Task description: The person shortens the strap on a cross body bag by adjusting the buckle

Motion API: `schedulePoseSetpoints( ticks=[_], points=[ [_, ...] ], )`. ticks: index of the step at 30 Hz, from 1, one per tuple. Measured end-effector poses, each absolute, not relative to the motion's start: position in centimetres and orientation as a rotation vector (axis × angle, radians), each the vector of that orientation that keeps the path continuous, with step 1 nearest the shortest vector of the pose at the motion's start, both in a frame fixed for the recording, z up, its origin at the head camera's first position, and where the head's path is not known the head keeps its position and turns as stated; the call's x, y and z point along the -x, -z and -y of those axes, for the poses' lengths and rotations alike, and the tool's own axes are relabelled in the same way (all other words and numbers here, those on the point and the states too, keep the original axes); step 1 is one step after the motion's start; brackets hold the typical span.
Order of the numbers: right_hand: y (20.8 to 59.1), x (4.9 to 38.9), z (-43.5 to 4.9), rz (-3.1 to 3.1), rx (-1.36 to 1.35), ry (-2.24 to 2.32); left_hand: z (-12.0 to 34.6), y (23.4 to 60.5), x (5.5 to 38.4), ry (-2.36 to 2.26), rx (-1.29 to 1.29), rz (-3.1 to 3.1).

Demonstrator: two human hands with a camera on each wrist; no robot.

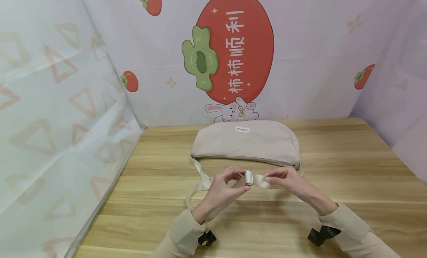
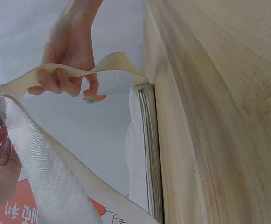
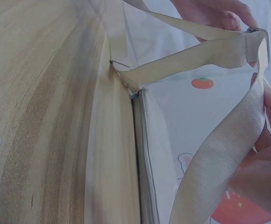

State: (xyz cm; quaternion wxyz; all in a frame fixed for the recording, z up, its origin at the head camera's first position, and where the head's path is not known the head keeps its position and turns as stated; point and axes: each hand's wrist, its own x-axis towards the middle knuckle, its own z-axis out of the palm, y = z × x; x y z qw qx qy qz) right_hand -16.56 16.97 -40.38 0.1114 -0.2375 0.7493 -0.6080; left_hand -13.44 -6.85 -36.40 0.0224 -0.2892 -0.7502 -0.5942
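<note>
A beige shoulder bag [image 1: 245, 143] with a small white label lies on the table, its zipper edge facing me. Its webbing strap [image 1: 262, 181] is lifted in front of it. My left hand [image 1: 222, 189] pinches the metal slider buckle [image 1: 249, 178] between thumb and fingers; the strap runs doubled through it. Just to the right, my right hand [image 1: 288, 179] pinches the strap between thumb and forefinger. In the right wrist view, the buckle [image 3: 262, 39] shows at the left hand's fingertips, and a metal ring [image 3: 121, 64] joins the strap near the bag's end.
The wooden table [image 1: 160, 150] reaches to a printed cloth backdrop [image 1: 300, 65] behind the bag. White cloth [image 1: 50, 139] hangs along the left side. A loop of strap [image 1: 197, 191] lies left of my left hand. Black bands [image 1: 207, 238] sit at both wrists.
</note>
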Motion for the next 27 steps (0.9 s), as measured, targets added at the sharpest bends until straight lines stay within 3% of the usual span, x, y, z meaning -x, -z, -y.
schedulePoseSetpoints(
  ticks=[10, 18, 27],
  points=[
    [39.7, 16.3, -16.7, -2.176, 0.692, 1.804, 6.8, 36.3, 13.5, 1.835, 0.895, 2.396],
    [39.3, 16.1, -15.7, -2.125, 0.689, 1.838, 6.2, 38.8, 14.2, 1.894, 0.799, 2.468],
    [39.1, 15.6, -15.1, -2.105, 0.515, 1.836, 5.9, 39.6, 14.5, 1.817, 0.851, 2.440]
  ],
)
